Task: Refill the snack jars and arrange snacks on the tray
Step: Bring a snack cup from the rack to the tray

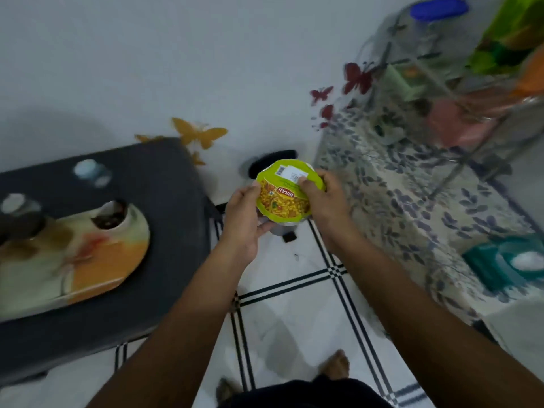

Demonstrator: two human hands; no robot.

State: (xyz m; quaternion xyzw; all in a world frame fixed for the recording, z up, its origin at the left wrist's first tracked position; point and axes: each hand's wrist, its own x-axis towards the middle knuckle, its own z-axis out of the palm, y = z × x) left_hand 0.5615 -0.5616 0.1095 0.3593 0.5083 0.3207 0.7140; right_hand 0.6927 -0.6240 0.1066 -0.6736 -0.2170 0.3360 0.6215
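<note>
I hold a green and yellow snack packet [287, 191] in front of me above the tiled floor. My left hand [243, 219] grips its left edge and underside. My right hand [322, 198] pinches its right edge, thumb on the front of the packet. A patterned orange and cream tray [97, 266] lies on the dark table [164, 178] to my left, with a small white bowl [113, 217] of dark snacks on it. Two clear jars with pale lids [88, 170] [16, 203] stand blurred behind the tray.
To my right a table with a leaf-patterned cloth [412, 207] bears a metal rack [459, 83] with a blue-lidded jar [438, 8], snack packets and a teal container [506, 260]. A dark bin [265, 166] stands on the floor behind the packet. My feet show below.
</note>
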